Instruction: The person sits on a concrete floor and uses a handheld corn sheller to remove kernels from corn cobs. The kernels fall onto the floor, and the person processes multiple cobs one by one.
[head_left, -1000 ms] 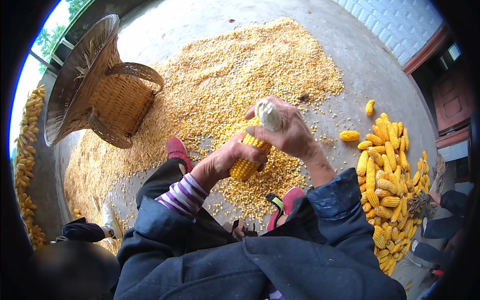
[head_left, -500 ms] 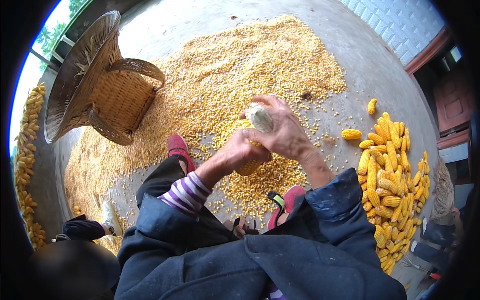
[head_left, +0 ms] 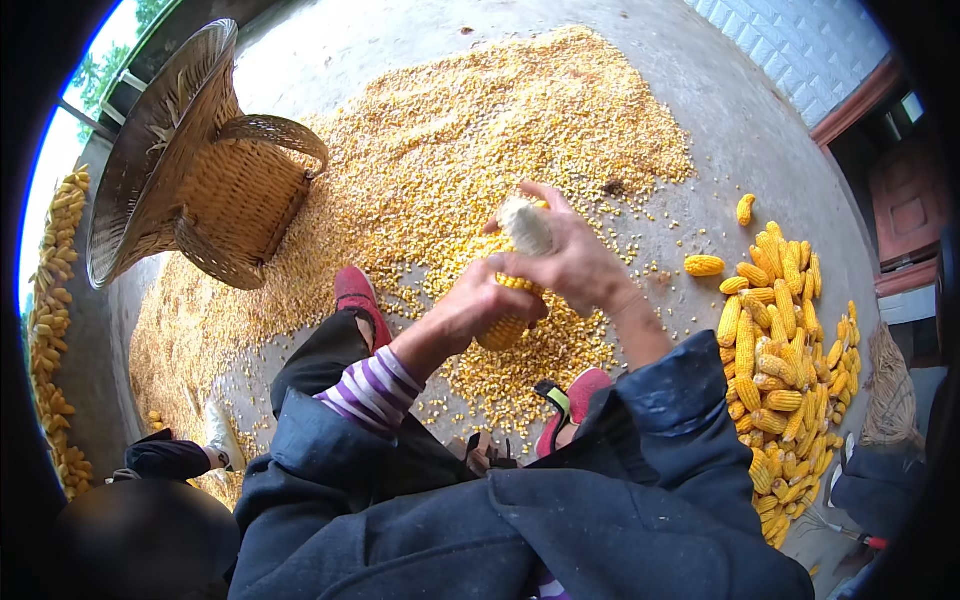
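A yellow ear of corn (head_left: 503,334) is wrapped in the fingers of my left hand (head_left: 470,308), over the middle of the floor. My right hand (head_left: 585,262) grips a pale, bare corn cob (head_left: 526,226) just above it, with its palm close to the ear's upper end. Whether cob and ear touch is hidden by my fingers. Loose yellow kernels (head_left: 545,365) lie heaped beneath both hands, between my feet.
A wide spread of kernels (head_left: 500,120) covers the floor ahead. At the left a woven basket (head_left: 235,200) with two handles lies tipped over. Whole ears (head_left: 785,370) are piled at the right, more (head_left: 52,320) along the far left. People sit at both lower sides.
My right hand has shifted slightly right and its fingers have spread a little, with the bare cob still held. More of the yellow ear shows in my left hand.
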A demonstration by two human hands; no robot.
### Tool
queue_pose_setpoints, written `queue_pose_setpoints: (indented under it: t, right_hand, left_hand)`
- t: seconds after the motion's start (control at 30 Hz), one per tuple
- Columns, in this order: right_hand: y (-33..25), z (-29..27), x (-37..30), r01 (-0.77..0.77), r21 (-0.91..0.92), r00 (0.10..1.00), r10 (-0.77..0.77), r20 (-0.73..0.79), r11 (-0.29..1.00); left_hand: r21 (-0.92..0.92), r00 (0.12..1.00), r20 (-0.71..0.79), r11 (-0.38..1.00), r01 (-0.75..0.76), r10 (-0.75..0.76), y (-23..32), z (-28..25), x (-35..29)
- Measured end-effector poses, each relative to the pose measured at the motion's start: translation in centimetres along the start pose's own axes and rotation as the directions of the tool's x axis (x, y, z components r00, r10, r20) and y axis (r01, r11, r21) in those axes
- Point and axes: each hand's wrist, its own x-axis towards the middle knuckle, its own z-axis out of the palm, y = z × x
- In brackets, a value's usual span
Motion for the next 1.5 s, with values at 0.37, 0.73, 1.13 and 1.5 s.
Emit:
queue_pose_setpoints:
  t: [0.37,0.73,1.13,1.5]
  right_hand:
    - [1.5,-0.4,1.6,0.016,0.186,0.984,0.018,-0.179,0.982]
    - [3.0,1.7,2.0,-0.058,-0.182,0.894,-0.03,-0.447,0.982]
    - [3.4,2.5,2.4,0.012,-0.275,0.838,-0.159,-0.522,0.961]
    - [2.5,3.1,1.7,0.034,0.045,0.932,-0.015,-0.363,0.998]
  left_hand:
    - [0.089,0.995,-0.098,0.996,0.02,-0.011,1.0,0.8,0.0]
    - [0.168,0.982,-0.175,0.985,-0.039,0.069,-1.5,1.1,0.6]
    - [0.224,0.979,-0.192,0.974,-0.022,0.067,-1.0,1.4,0.6]
    - [0.66,0.901,-0.423,0.714,0.234,0.096,-0.3,0.9,0.9]
